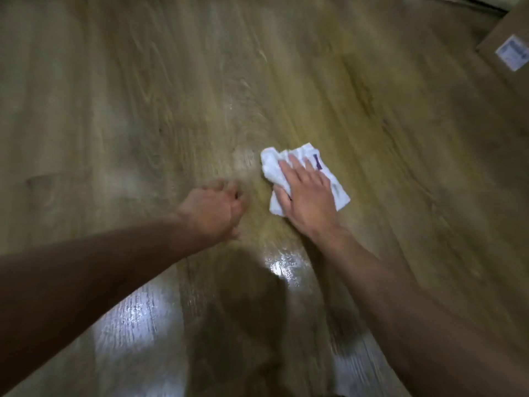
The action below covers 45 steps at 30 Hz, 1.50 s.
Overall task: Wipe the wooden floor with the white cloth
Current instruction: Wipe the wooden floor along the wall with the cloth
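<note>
**Wiping in hand, cloth flat under the right palm**

The white cloth (272, 164) lies crumpled on the wooden floor (143, 96), out in the open boards and well away from the far right corner. The right hand (307, 193) presses down on it with fingers straight and slightly spread, the thumb at the cloth's near-left edge; nothing is pinched. The left hand (213, 209) sits just beside it to the left, blurred, with fingers curled inward and nothing seen in them. Whether it bears on the floor I cannot tell.

This looks like the middle of a wiping stroke. Bright patches of sheen (282, 266) show on the boards nearer the person, though whether that is damp or only glare is unclear. The next move probably calls for steady downward pressure and a sweep across the boards, keeping the bunched left end of the cloth from rolling under the palm.

The cloth carries a small purple mark (317, 161) and a fainter print near its right edge — neither legible. A cardboard box (503, 32) stands at the far right corner of the floor with a white label (512, 53) on it; its print is too blurred to read.
</note>
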### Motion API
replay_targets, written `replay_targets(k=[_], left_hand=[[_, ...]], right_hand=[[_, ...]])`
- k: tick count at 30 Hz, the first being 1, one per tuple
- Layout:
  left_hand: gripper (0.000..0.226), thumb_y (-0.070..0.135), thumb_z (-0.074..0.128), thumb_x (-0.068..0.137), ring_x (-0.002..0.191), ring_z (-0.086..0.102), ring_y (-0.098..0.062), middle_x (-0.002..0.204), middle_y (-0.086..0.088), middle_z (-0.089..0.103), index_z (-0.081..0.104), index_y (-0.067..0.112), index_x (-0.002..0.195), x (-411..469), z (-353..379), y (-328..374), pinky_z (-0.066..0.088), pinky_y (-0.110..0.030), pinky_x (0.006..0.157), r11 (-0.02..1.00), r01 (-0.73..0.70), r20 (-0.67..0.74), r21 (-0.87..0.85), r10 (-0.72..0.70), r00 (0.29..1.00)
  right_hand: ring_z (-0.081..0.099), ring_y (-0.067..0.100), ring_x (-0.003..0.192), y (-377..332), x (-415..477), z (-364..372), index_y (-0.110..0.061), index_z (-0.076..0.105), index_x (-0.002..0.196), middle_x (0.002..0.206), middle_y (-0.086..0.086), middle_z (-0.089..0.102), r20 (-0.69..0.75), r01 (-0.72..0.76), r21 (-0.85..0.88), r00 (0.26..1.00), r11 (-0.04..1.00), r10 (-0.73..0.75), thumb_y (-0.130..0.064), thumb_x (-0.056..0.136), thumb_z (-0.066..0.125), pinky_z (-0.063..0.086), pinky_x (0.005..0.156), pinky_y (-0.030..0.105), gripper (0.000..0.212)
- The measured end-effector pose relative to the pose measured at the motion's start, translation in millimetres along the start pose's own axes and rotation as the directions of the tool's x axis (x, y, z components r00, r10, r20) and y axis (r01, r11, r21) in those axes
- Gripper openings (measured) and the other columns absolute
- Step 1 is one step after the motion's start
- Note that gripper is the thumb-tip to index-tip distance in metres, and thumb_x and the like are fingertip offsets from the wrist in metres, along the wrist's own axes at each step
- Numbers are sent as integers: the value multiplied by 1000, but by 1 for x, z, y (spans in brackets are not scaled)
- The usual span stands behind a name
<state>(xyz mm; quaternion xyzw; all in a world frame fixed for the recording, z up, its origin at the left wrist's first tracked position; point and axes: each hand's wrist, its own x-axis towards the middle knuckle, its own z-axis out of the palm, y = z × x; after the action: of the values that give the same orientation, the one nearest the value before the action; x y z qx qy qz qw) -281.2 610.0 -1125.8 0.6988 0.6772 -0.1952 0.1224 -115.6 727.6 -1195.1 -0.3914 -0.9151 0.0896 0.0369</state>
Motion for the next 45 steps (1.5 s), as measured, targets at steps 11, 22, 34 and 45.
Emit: replay_targets(k=[11, 22, 34, 45], left_hand=[[83, 63, 47, 85, 147, 6, -30, 161, 0, -3, 7, 29, 150, -36, 30, -13, 29, -48, 109, 942, 183, 85, -281, -166, 983], [73, 51, 58, 83, 143, 24, -25, 153, -4, 30, 38, 12, 142, -58, 76, -23, 14, -35, 119, 866, 51, -216, -497, -181, 960], [29, 25, 44, 87, 92, 64, -29, 106, -7, 69, 68, 10, 92, -105, 103, -70, 53, -37, 82, 889, 156, -310, -430, -308, 899], [34, 25, 38, 79, 81, 65, -30, 93, -10, 68, 66, 6, 85, -139, 98, -83, 51, -33, 66, 884, 59, -318, -463, -228, 920]], right_hand=[[16, 30, 146, -37, 47, 6, -18, 21, 151, 160, 4, 17, -39, -212, -22, 977, 977, 211, -42, 100, 30, 14, 117, 47, 58], [25, 28, 144, -32, 21, 4, -20, 33, 147, 157, 2, 28, -28, -103, 57, 994, 993, 104, -40, 98, 38, 25, 113, 50, 53], [30, 20, 142, -63, 10, 8, -28, 32, 147, 155, -2, 32, 80, 305, -17, 950, 952, -303, -54, 96, 25, 25, 112, 42, 57], [29, 23, 143, -175, -15, 38, -23, 35, 146, 154, -1, 35, 95, 508, -30, 859, 861, -503, -46, 95, 35, 19, 118, 43, 56]])
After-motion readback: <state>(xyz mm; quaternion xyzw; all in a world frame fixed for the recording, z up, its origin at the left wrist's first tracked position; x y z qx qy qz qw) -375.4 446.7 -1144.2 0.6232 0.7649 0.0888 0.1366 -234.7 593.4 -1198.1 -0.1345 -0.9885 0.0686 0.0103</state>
